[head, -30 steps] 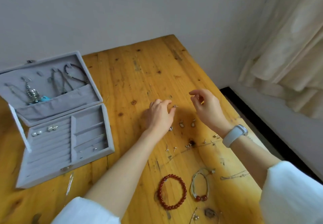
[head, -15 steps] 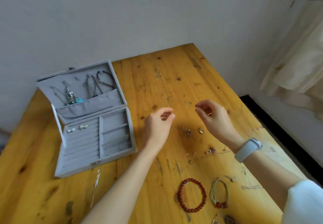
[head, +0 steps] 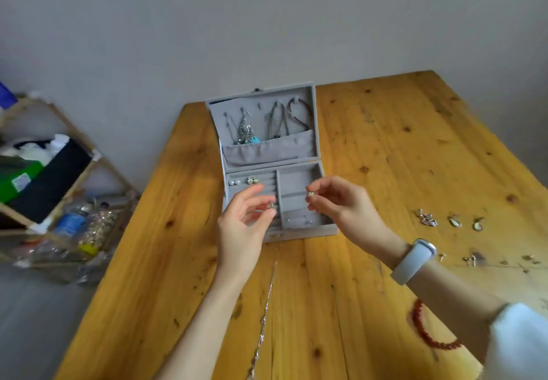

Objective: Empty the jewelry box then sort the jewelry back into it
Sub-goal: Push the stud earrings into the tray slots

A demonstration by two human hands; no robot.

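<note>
1. My left hand [head: 243,225] pinches a small stud earring [head: 271,205] over the open grey jewelry box [head: 302,232].
2. My right hand [head: 341,201] pinches its matching stud [head: 310,194] above the box's right compartments.
3. Loose earrings [head: 453,221] lie well apart on the wooden table [head: 385,142].

A wooden counter [head: 370,148] stands against a plain grey wall [head: 267,17], while a wooden shelf rack [head: 59,178] to its left holds a green box [head: 17,182], bottles and clutter.

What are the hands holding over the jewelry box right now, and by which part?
Each pinches a small shiny stud earring at the fingertips: left hand, right hand. Which part is too small to tell.
</note>
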